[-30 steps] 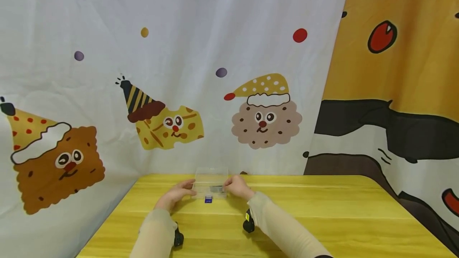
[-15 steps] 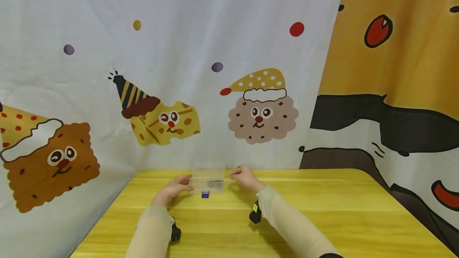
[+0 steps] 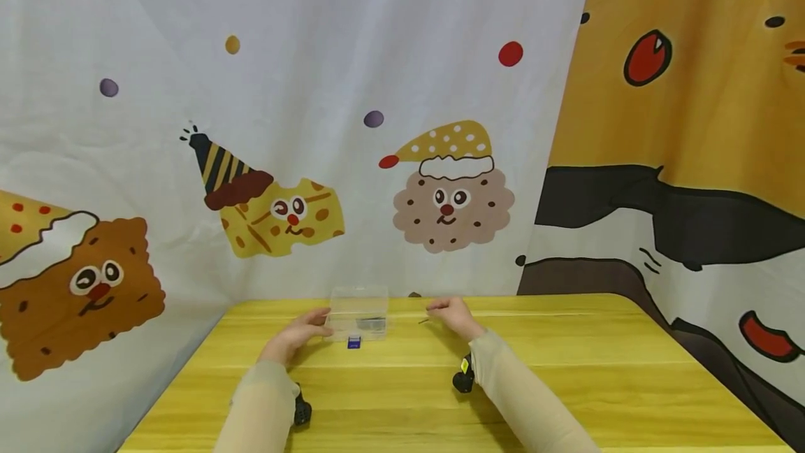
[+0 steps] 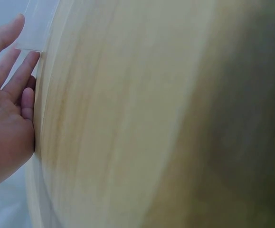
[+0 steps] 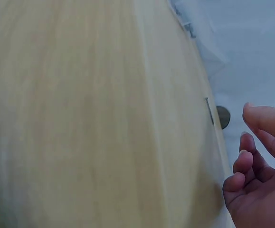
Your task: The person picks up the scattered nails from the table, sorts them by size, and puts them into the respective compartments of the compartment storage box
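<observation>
A clear plastic box (image 3: 356, 326) stands near the table's back edge with its lid raised. Inside it, toward the right, lies a small cluster of thin grey pieces (image 3: 371, 324). My left hand (image 3: 295, 336) rests at the box's left side, fingers extended; the left wrist view shows the fingertips by a corner of the clear box (image 4: 35, 26). To the right of the box, a thin dark stick-like piece (image 3: 423, 321) lies on the table. My right hand (image 3: 458, 316) is just beside it, thumb and fingers loosely bent with nothing seen between them in the right wrist view.
A small blue-purple tag-like piece (image 3: 354, 342) is at the box's front. Behind the wooden table (image 3: 402, 397) hangs a white curtain (image 3: 352, 33) with cartoon prints. A black wrist camera (image 3: 463, 377) sits under the right forearm, another (image 3: 302, 411) by the left.
My right hand has moved right, away from the box, and has let go of a thin dark piece, which now lies on the table. The left hand stays at the box.
</observation>
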{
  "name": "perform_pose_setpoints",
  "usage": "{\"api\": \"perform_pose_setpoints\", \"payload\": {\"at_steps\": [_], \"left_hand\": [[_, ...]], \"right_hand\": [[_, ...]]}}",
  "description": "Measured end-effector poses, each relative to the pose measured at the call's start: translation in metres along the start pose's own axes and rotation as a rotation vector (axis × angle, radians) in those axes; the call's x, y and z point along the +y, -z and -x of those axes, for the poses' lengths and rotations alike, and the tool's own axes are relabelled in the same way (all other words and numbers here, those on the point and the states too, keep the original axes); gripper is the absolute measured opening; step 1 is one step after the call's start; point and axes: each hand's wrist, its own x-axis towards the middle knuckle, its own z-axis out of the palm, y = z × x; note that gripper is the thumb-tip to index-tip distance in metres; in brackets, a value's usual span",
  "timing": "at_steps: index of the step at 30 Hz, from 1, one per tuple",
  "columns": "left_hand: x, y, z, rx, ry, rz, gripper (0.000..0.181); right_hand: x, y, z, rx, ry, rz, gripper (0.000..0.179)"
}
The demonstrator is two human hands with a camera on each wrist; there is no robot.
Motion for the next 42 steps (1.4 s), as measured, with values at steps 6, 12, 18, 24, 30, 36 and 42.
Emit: {"api": "perform_pose_setpoints", "payload": {"at_steps": [6, 12, 18, 24, 30, 36, 42], "left_hand": [[0.004, -0.002, 0.003, -0.005, 0.008, 0.005, 0.071], [0.002, 0.000, 0.004, 0.017, 0.012, 0.006, 0.071], [0.003, 0.000, 0.003, 0.019, 0.010, 0.001, 0.071], [0.003, -0.002, 0.003, 0.012, 0.003, 0.009, 0.070], [0.000, -0.002, 0.001, 0.025, 0.000, -0.009, 0.070], [-0.002, -0.002, -0.001, 0.028, 0.000, -0.009, 0.070], [-0.004, -0.001, -0.002, 0.035, -0.020, -0.019, 0.070]], "right_hand": [[0.006, 0.002, 0.002, -0.017, -0.041, 0.041, 0.021], [0.002, 0.001, 0.000, -0.038, -0.052, 0.066, 0.023], [-0.001, -0.001, -0.003, -0.038, -0.099, 0.082, 0.023], [0.002, -0.007, -0.004, 0.023, -0.135, 0.068, 0.018], [0.001, -0.012, -0.003, 0.066, -0.115, 0.130, 0.011], [-0.007, -0.014, 0.004, 0.088, -0.094, 0.191, 0.009], [-0.012, -0.014, 0.005, 0.082, -0.098, 0.228, 0.008]]}}
